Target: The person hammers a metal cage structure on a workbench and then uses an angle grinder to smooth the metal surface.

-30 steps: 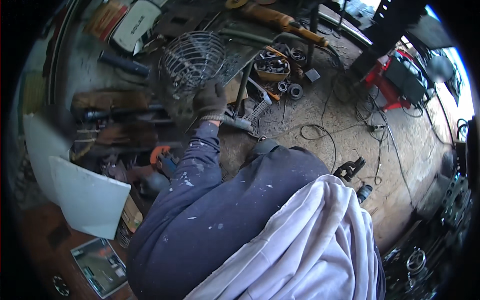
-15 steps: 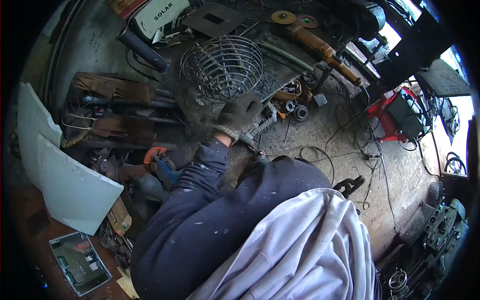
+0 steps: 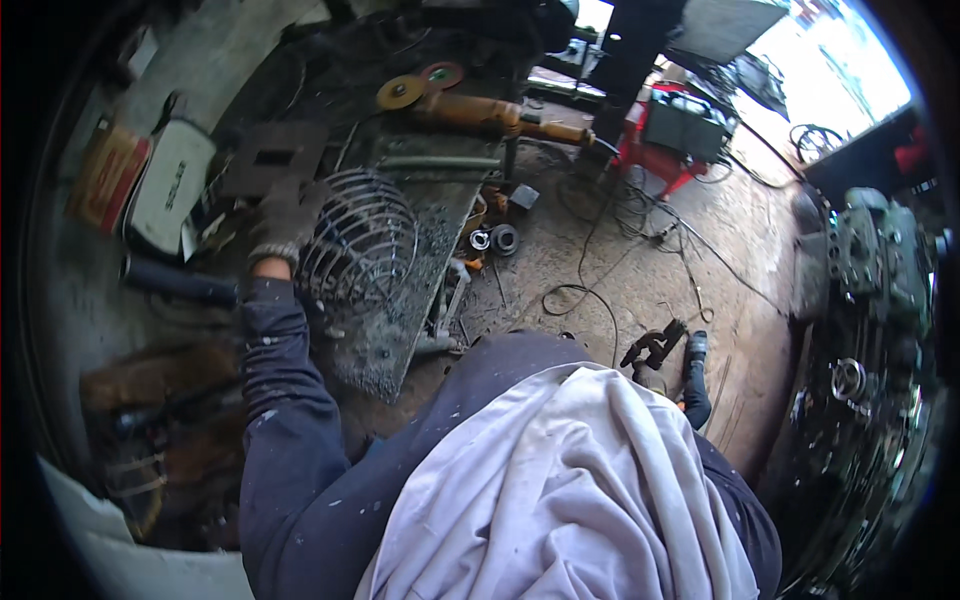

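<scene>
My left hand (image 3: 285, 222), in a grey work glove, reaches over the bench at the left side of a round cage of bent metal rods (image 3: 365, 235). The glove overlaps the cage's edge; motion blurs the fingers, so whether they grip a rod cannot be told. Just beyond the glove lies a dark flat plate with a rectangular hole (image 3: 300, 150). Low on my right, a dark metal clamp (image 3: 655, 343) juts out beside my clothing. My right hand is not clearly visible; a small tan patch behind the clamp may be part of it, mostly hidden by my body.
An angle grinder (image 3: 470, 112) lies on the bench near two round discs (image 3: 402, 92). A dark pipe (image 3: 185, 282) sits left of my arm. Metal rings (image 3: 504, 239) and loose cables (image 3: 585, 290) lie on the floor. A red-framed machine (image 3: 685, 125) stands far right.
My left hand has moved from the cage's near side to its left side, arm stretched farther out. The view has turned, shifting the bench leftward and downward. The clamp shows farther left.
</scene>
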The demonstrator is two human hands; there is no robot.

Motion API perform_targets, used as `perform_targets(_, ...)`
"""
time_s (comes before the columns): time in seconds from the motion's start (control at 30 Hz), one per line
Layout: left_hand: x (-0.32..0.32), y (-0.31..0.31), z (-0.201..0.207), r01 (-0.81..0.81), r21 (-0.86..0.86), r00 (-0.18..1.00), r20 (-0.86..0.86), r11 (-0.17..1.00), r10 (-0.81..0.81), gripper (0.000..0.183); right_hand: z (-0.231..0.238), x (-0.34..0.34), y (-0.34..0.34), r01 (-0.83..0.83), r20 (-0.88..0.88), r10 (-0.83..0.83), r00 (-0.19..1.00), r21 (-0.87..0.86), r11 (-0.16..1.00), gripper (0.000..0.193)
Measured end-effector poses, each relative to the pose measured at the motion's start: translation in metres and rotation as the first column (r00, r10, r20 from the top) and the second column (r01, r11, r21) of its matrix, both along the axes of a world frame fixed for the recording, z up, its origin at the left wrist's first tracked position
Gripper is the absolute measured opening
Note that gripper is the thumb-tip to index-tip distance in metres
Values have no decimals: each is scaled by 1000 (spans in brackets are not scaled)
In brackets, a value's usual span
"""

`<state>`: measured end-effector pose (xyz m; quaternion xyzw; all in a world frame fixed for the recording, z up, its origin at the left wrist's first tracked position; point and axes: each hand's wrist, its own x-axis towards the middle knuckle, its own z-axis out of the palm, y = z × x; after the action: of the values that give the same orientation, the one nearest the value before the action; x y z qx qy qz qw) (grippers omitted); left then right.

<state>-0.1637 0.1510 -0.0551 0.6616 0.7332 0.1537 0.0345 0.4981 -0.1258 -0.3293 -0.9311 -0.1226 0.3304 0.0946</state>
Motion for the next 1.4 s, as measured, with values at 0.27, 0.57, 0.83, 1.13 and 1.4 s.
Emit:
perform_targets(0.27,6,21,6,49,-210,990,138,977,-20,53,-18,-20,-49,146,29,-145,989,-21,989,50)
perform_targets(0.57,-22,57,-25,276,-117,954,154,954,-257,42,-45,-66,-59,209,-20,-210,978,-36,977,51)
perform_targets(0.83,-50,46,-20,612,-89,749,-253,786,-612,27,-41,-73,-36,2,-7,-1,1000,136,991,25)
perform_targets(1.13,-1,-6,42,698,-130,696,-110,704,-710,18,-78,-37,-40,-137,-50,150,987,200,970,23)
perform_targets(1.4,90,-100,109,437,-138,897,-1,889,-441,38,-92,4,-17,-150,-82,167,983,185,971,32)
